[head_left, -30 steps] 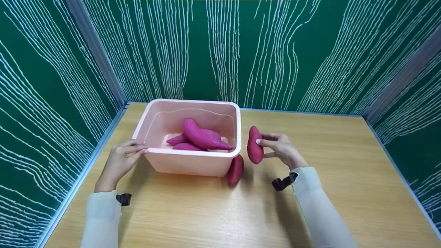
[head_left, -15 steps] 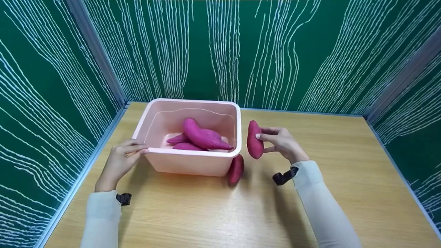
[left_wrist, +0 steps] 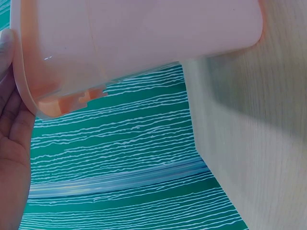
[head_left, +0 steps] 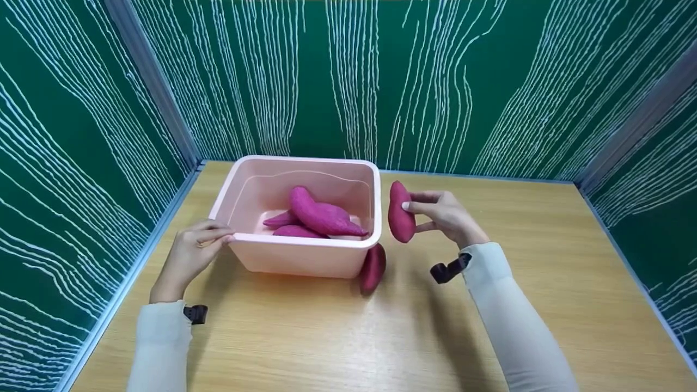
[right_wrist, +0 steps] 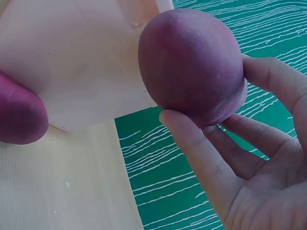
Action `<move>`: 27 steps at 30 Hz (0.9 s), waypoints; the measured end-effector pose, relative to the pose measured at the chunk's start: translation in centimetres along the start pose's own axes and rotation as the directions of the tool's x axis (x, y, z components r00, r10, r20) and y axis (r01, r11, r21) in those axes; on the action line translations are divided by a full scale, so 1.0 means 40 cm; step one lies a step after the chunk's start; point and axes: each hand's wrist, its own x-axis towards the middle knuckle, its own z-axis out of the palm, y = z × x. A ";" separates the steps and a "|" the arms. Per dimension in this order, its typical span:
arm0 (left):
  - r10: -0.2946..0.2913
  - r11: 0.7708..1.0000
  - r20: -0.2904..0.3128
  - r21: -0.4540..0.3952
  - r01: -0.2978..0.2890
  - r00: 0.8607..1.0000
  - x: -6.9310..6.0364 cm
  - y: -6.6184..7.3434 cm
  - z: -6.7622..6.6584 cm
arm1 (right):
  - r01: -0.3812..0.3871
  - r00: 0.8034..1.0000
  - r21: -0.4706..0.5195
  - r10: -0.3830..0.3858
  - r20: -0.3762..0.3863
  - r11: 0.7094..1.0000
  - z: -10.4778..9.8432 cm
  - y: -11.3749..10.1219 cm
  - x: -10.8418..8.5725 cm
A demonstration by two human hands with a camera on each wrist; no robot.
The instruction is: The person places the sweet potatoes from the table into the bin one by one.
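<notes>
A pink plastic bin (head_left: pixel 305 258) stands on the table with several purple sweet potatoes (head_left: pixel 321 216) inside. The left hand (head_left: pixel 188 256) pinches the bin's front left corner by the rim, fingers on the rim also in the left wrist view (left_wrist: pixel 12 124). Between thumb and fingers, the right hand (head_left: pixel 449 218) holds a reddish sweet potato (head_left: pixel 402 212) upright above the table, just right of the bin and apart from it. Another sweet potato (head_left: pixel 373 269) leans at the bin's front right corner; the right wrist view shows its end (right_wrist: pixel 21 112) beside the bin wall.
The wooden table (head_left: pixel 523 261) reaches back to green panels (head_left: pixel 310 81) with wavy white lines, which close in the back and both sides. Metal posts stand at the back corners. Each wrist wears a small black device (head_left: pixel 449 269).
The right hand has moved slightly away from the body, toward the table's back, carrying the sweet potato along. The left hand and the bin have stayed in place.
</notes>
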 end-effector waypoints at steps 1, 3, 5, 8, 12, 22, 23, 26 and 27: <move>-0.003 1.000 0.001 0.003 0.003 1.000 0.000 0.000 0.000 | -0.002 1.000 -0.004 0.002 0.001 1.000 0.000 -0.003 0.001; -0.016 1.000 0.005 0.006 0.016 1.000 0.000 0.001 -0.001 | -0.004 1.000 -0.008 0.004 0.003 1.000 0.001 -0.008 0.002; -0.031 1.000 0.011 0.006 0.031 0.999 -0.001 0.002 -0.002 | -0.003 1.000 -0.007 0.003 0.008 1.000 0.002 -0.013 0.004; -0.043 0.999 0.017 0.003 0.043 0.999 -0.001 0.003 -0.002 | 0.005 1.000 -0.006 -0.005 0.012 1.000 0.005 -0.019 0.006; -0.037 0.999 0.015 0.001 0.037 0.999 0.000 0.005 -0.002 | 0.012 1.000 -0.007 -0.012 0.006 1.000 0.008 -0.031 0.007; -0.014 1.000 0.003 -0.005 0.014 1.000 -0.002 0.005 -0.003 | 0.020 1.000 -0.024 -0.020 0.022 1.000 0.019 -0.065 0.018; -0.016 1.000 0.004 -0.007 0.016 1.000 -0.002 0.005 -0.003 | 0.019 1.000 -0.027 -0.018 0.022 0.999 0.020 -0.069 0.019; -0.025 1.000 0.006 -0.011 0.025 1.000 -0.002 0.006 -0.003 | 0.019 1.000 -0.035 -0.018 0.024 0.999 0.026 -0.078 0.021; -0.025 1.000 0.006 -0.010 0.026 1.000 -0.002 0.007 -0.003 | 0.021 0.999 -0.033 -0.021 0.026 0.999 0.028 -0.081 0.021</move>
